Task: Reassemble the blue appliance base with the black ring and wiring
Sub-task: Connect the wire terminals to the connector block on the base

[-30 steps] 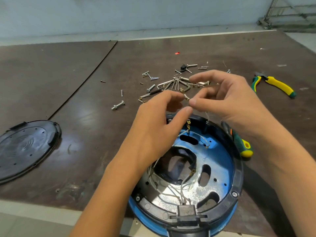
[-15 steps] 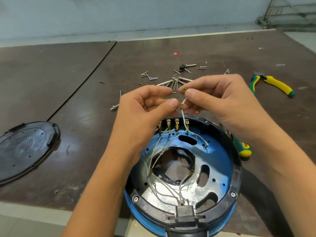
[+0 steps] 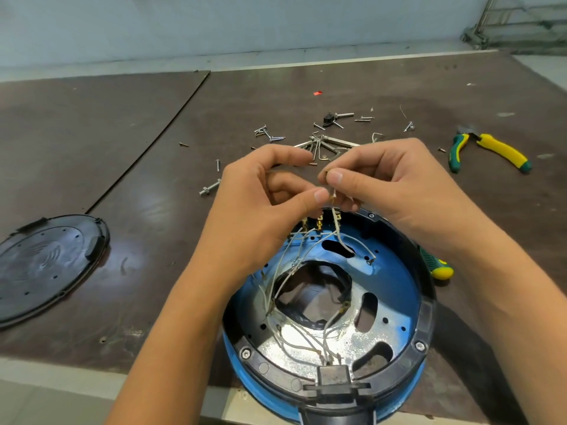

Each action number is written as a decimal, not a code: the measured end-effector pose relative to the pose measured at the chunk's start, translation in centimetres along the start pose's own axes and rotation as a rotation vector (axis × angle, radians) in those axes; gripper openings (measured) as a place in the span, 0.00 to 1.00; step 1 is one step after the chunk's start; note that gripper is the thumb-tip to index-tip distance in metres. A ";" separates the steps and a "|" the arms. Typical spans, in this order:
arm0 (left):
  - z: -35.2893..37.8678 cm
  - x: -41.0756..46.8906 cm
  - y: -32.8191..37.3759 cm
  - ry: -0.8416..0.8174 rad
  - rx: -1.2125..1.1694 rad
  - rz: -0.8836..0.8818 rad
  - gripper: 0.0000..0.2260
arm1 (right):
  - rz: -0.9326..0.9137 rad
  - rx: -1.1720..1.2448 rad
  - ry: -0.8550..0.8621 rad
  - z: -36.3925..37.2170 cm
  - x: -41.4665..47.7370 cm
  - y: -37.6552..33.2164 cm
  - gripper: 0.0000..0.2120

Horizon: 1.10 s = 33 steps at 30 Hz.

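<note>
The blue appliance base (image 3: 395, 289) lies upside down at the table's near edge, with the black ring (image 3: 425, 320) screwed round its rim. White wires (image 3: 291, 335) run loosely across its metal inside to a black socket (image 3: 334, 378) at the front. One white wire (image 3: 337, 231) rises from the base to my hands. My right hand (image 3: 386, 185) pinches its brass terminal end between thumb and forefinger. My left hand (image 3: 260, 207) pinches the same wire just below, thumb tip against it, above a row of brass terminals (image 3: 319, 223) at the base's far rim.
A black round cover (image 3: 46, 265) lies on the table at the left. Loose screws, bolts and hex keys (image 3: 319, 142) are scattered behind my hands. Green-and-yellow pliers (image 3: 491, 151) lie at the right; a screwdriver handle (image 3: 438, 266) lies against the base's right side.
Both hands have lifted away from the base's far rim with the white wire, uncovering the row of brass terminals. The right hand has shifted its pinch to the wire's end.
</note>
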<state>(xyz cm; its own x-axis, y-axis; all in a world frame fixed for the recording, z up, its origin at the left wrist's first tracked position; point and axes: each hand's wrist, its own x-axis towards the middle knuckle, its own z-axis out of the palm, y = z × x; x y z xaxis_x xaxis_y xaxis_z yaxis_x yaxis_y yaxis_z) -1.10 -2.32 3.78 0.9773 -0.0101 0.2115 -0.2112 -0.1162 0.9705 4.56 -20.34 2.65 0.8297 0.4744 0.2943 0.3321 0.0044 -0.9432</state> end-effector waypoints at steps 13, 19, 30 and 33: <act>0.5 0.3 -1.1 0.109 -0.065 -0.079 0.15 | 0.083 0.026 0.242 0.5 0.5 0.5 0.04; 0.0 0.3 -1.3 0.043 -0.020 -0.114 0.14 | 0.131 -0.035 0.292 0.4 0.4 0.8 0.07; 0.3 0.3 -1.5 0.187 0.489 0.084 0.05 | 0.205 0.024 0.129 -0.4 0.3 0.9 0.07; 0.2 0.3 -1.5 0.151 0.619 0.093 0.04 | 0.223 -0.032 0.091 -0.8 0.3 0.9 0.06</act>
<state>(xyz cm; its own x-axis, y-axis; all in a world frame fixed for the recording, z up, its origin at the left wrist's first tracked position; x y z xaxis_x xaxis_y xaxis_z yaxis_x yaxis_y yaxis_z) -0.54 -2.39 2.38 0.9331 0.0873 0.3490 -0.2029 -0.6734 0.7109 5.44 -20.92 2.05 0.9206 0.3789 0.0938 0.1495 -0.1202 -0.9814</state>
